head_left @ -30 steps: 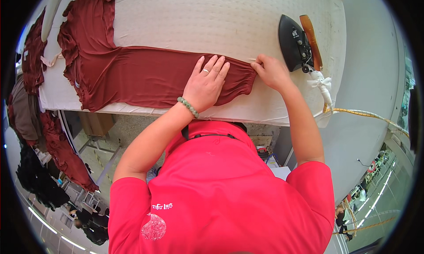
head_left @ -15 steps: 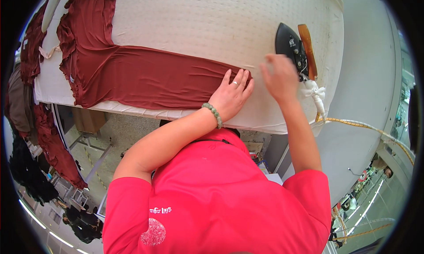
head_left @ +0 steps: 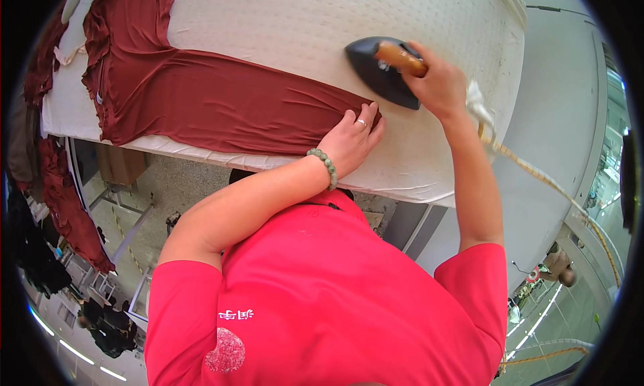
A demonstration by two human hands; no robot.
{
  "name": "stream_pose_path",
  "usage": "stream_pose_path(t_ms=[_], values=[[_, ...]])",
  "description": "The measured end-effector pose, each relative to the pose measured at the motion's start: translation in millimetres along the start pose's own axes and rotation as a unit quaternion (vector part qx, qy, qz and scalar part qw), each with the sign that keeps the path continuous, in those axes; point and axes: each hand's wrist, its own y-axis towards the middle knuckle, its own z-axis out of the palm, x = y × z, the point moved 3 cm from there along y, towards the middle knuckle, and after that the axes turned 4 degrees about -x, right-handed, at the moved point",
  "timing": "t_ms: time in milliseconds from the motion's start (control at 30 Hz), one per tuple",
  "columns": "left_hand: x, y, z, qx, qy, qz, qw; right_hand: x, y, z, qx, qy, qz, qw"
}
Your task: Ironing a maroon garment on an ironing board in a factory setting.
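**Limp on the left, rigid on the right**

The dark-red garment of thin, draping cloth (head_left: 221, 104) lay on the white padded table (head_left: 261, 23), bunched toward the left edge, with one long tapering section running along the near edge. It looked light, limp and rather slippery, apt to crease under an uneven pull; the narrow end seemed the surest place to steady it, with a broad, gentle press. There your bare left hand (head_left: 352, 141) lay back upward, fingers long and slightly spread over the cloth, seemingly pressing rather than gripping; the thumb was out of sight. Your left forearm slanted across your front, elbow bent outward.

Just beside that end, toward the right edge, was the black, pointed metal iron with a brown wooden handle (head_left: 379, 80). It was probably heavy and hard, best taken by the wood. Your bare right hand (head_left: 439, 87) was wrapped closely around that handle, forearm leaning inward from the elbow. Whether the iron met the table, you could not tell.
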Motion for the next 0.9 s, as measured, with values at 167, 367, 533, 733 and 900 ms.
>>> stream_pose_path(t_ms=[167, 367, 533, 733, 900], values=[[-2.9, -0.1, 2.0, -0.002, 0.014, -0.003, 1.0, 26.6, 22.7, 5.2, 0.068, 0.06, -0.167, 0.982], [-3.7, -2.4, 4.7, -0.026, -0.017, -0.003, 1.0, 38.1, 34.3, -0.3, 0.204, -0.009, -0.226, 0.952], [22.2, -12.7, -8.1, -0.099, -0.121, 0.009, 0.988, 39.0, 33.8, 2.3, 0.262, -0.041, -0.199, 0.943], [207.8, -75.8, -41.8, -0.14, -0.029, -0.125, 0.982, 34.1, 24.2, 5.9, 0.289, -0.062, -0.197, 0.935], [360.9, -127.3, -49.1, 0.047, 0.01, -0.216, 0.975, 46.8, 23.7, 9.8, 0.275, -0.045, -0.176, 0.944]])
